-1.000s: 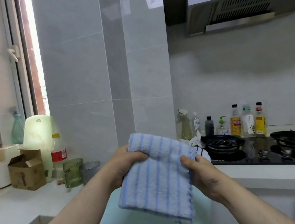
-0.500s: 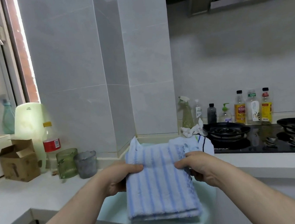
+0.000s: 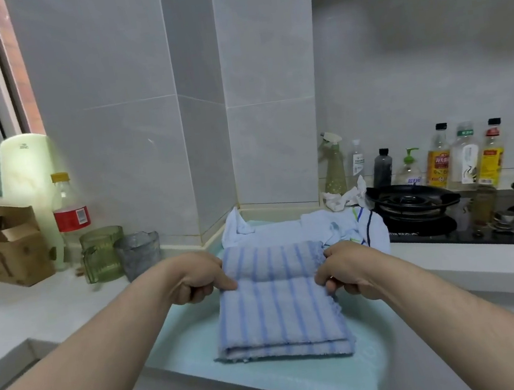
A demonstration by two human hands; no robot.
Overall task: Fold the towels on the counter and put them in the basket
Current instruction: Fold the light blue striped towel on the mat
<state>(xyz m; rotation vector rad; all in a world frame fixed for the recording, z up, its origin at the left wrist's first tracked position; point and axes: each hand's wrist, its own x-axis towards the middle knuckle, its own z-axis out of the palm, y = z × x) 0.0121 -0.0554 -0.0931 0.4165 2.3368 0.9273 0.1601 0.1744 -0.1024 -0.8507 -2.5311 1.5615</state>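
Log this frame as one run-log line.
phase: folding | left hand: pinches striped towel | right hand: pinches striped towel | towel: folded, on teal mat | other towels: unfolded behind | basket: not in view

Daylight is admitted through the window (image 3: 11, 59), upper left; the pale jug (image 3: 26, 166) beside it is blown out to a glow. Elsewhere light is soft, slightly dim. The striped towel (image 3: 281, 304) is rendered sharp; left-edge items are blurred. Straight lines are bowed at the edges.
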